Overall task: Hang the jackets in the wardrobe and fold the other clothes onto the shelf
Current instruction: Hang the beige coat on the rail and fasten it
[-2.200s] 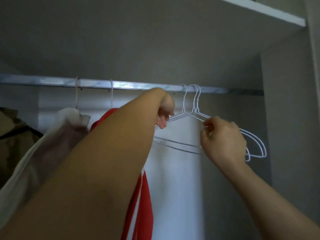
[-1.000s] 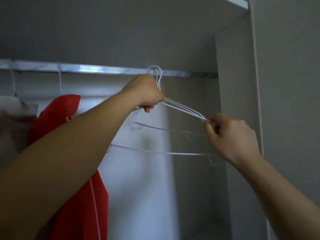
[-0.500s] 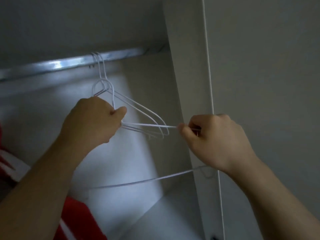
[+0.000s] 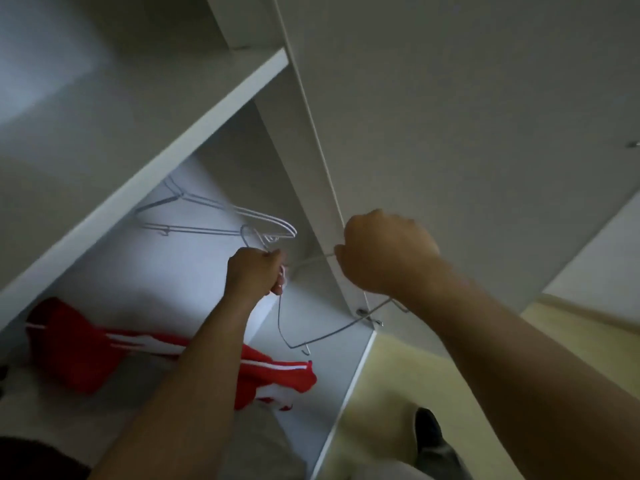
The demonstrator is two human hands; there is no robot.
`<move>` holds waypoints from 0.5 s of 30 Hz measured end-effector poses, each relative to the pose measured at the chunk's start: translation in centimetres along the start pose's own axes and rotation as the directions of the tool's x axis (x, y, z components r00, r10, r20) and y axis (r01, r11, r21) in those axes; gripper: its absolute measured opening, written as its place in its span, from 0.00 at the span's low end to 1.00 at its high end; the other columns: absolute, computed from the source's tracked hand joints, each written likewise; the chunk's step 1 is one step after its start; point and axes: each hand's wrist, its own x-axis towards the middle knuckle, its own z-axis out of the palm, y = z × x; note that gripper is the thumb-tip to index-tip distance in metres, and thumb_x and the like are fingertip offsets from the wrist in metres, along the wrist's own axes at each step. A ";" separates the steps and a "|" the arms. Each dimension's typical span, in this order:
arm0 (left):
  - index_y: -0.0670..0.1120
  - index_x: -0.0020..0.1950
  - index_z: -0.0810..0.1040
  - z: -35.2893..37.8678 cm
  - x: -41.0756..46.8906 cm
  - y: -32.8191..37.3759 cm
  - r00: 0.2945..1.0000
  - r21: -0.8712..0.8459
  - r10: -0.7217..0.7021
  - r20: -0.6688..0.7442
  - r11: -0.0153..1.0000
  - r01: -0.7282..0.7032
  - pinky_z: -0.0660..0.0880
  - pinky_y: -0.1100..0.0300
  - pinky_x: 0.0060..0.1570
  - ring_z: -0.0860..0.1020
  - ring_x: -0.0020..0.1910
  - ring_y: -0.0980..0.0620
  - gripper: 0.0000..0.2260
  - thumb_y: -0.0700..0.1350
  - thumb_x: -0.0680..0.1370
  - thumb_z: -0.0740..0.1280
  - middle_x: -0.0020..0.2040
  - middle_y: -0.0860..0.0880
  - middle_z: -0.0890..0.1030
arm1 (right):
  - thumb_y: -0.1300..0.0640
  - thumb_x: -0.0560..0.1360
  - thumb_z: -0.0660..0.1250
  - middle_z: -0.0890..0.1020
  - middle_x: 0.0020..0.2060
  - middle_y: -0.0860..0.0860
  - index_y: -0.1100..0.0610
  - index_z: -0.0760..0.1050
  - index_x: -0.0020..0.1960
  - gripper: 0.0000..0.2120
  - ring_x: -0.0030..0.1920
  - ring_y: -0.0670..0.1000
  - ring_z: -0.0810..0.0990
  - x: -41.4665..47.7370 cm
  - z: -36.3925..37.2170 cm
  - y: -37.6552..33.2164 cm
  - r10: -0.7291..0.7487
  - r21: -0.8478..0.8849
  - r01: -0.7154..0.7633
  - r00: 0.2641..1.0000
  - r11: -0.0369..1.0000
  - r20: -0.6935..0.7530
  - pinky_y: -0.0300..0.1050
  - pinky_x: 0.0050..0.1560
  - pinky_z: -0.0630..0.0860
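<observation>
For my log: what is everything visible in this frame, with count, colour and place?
shelf: one, white, upper left
door: one, white, upper right
hanging hangers: about two, white wire, under shelf
held hanger: one, white wire, between both hands
jacket: one, red with white stripes, lower left
floor: pale yellow, lower right
shoe: one, dark, on floor
left hand: grips held hanger
right hand: grips held hanger

Dim, cool grey cast throughout. Brightest on the wardrobe back panel (image 4: pixel 138 299); deep shadow at lower left corner. Motion-smeared along the wire hangers (image 4: pixel 273 224). Heavily tilted, wide-angle stretched toward edges. Warmer, yellowish on the floor (image 4: pixel 398 393).
</observation>
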 end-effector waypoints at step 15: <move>0.42 0.36 0.82 17.4 -11.8 7.3 0.739 -0.257 0.388 0.551 0.921 -0.292 0.69 0.64 0.24 0.78 0.22 0.52 0.17 0.51 0.80 0.68 0.26 0.47 0.81 | 0.44 0.79 0.60 0.66 0.29 0.48 0.52 0.58 0.31 0.22 0.26 0.50 0.66 -23.1 -5.8 7.6 0.616 -0.177 -0.631 0.775 0.755 -0.141 0.38 0.28 0.59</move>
